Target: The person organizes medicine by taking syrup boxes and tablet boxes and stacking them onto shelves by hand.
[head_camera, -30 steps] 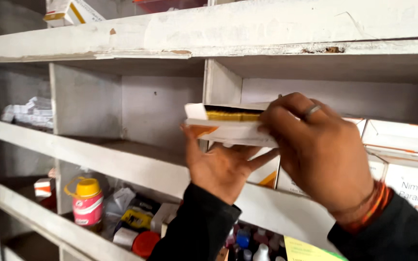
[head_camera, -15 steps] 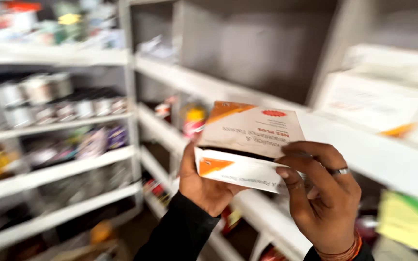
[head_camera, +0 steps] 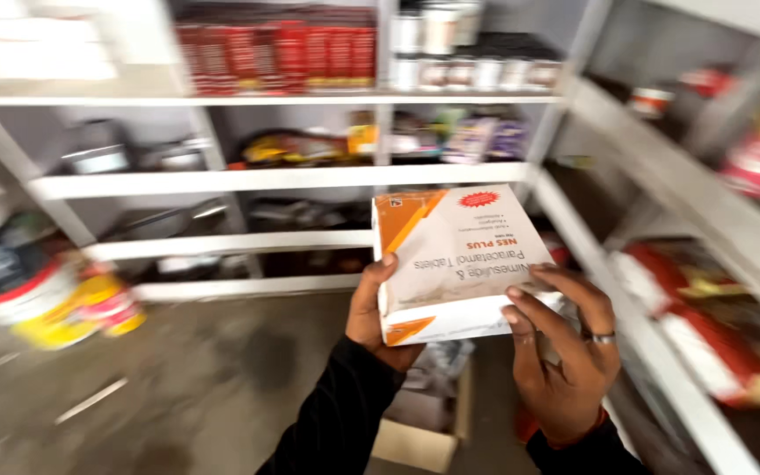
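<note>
Both hands, left hand (head_camera: 378,312) & right hand (head_camera: 565,352), closed round 1 white-orange box (head_camera: 455,259), frame center; off shelves (head_camera: 248,180), not set down yet.

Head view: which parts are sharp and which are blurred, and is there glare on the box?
Head view: the white and orange tablet box and both hands, left hand and right hand, are fairly sharp; the shelves, red packs and yellow container are smeared by motion blur; soft daylight, no strong glare on the box.
</note>
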